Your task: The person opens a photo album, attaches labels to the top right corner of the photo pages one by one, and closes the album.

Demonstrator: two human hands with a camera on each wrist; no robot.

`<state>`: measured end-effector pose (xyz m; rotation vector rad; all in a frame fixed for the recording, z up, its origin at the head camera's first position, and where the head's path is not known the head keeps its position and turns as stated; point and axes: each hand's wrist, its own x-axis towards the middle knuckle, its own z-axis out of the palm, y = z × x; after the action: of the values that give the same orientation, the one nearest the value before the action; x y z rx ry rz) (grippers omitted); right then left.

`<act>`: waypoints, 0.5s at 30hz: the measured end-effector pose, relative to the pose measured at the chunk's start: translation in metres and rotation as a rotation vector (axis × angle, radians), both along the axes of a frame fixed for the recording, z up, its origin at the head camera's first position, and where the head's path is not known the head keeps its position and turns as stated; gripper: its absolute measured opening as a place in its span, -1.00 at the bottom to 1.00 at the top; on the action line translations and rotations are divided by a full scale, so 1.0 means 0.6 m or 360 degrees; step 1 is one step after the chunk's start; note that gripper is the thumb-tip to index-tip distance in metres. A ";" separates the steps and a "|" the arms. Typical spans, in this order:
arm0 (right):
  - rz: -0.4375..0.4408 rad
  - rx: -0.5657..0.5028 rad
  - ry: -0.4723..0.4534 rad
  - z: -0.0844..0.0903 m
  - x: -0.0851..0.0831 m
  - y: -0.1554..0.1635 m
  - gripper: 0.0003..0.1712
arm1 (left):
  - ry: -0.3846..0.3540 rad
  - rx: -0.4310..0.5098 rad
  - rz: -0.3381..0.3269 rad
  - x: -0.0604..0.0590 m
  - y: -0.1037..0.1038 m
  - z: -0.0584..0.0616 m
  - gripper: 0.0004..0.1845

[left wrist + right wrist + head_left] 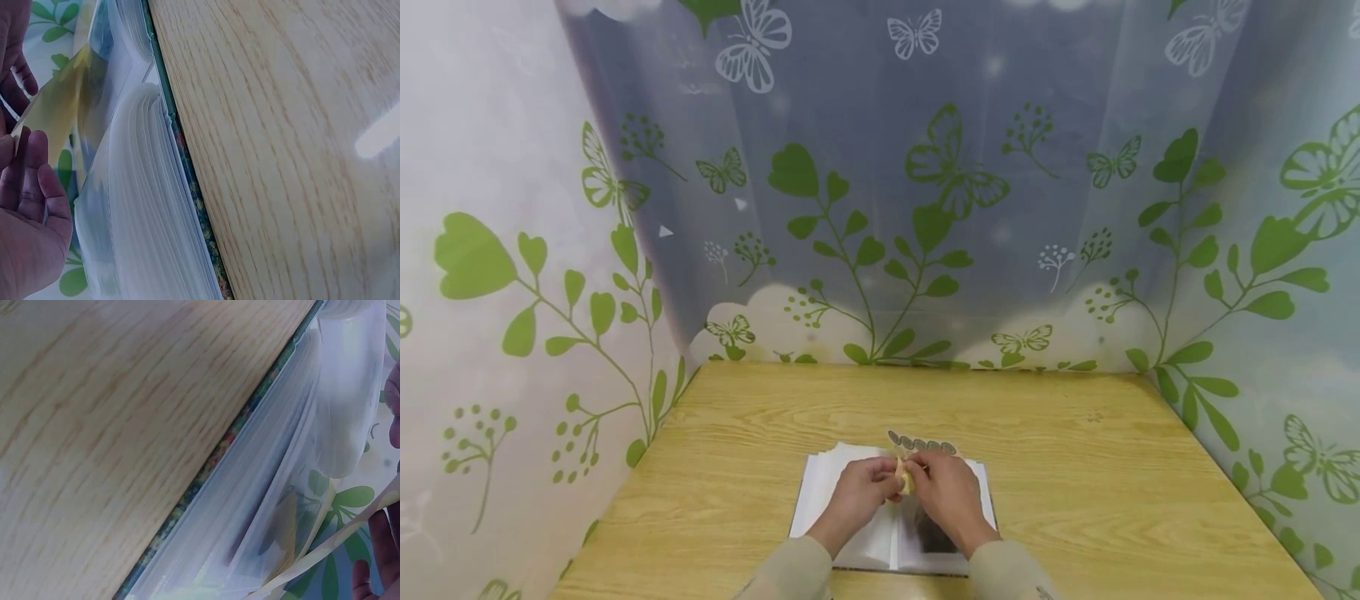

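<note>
Soft even daylight, faint shadows, glare patch on table (375, 140), blurry wrist views

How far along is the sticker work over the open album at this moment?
Done: the album lies open on the table. In hand: left hand and right hand pinch a yellowish sticker sheet above it. Left: the piece is not yet on a page.

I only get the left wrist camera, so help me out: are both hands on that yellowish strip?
Observer: Yes. In the head view the left hand and right hand both pinch the yellowish strip.
Operator: What's underneath them?
Observer: An open album with clear sleeves, lying flat on the wooden table.
Operator: Anything beyond the hands?
Observer: A scalloped grey sticker strip shows just beyond the fingertips.
</note>
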<state>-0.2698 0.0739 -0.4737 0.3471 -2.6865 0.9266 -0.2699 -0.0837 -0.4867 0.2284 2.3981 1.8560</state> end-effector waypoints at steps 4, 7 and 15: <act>-0.0058 -0.0067 -0.0048 -0.001 0.000 0.001 -0.89 | 0.0002 0.0026 0.0023 0.002 0.002 -0.001 -0.75; -0.0076 -0.0112 -0.0061 -0.002 -0.002 0.002 -0.90 | 0.0011 0.0005 0.0065 0.004 0.004 -0.001 -0.79; -0.0144 -0.0291 -0.0138 -0.006 -0.004 0.008 -0.88 | -0.0025 -0.0045 0.0190 0.006 0.007 -0.001 -0.87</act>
<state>-0.2723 0.0784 -0.4773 0.1480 -2.6418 1.1733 -0.2664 -0.0798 -0.4872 0.0696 2.4764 1.8630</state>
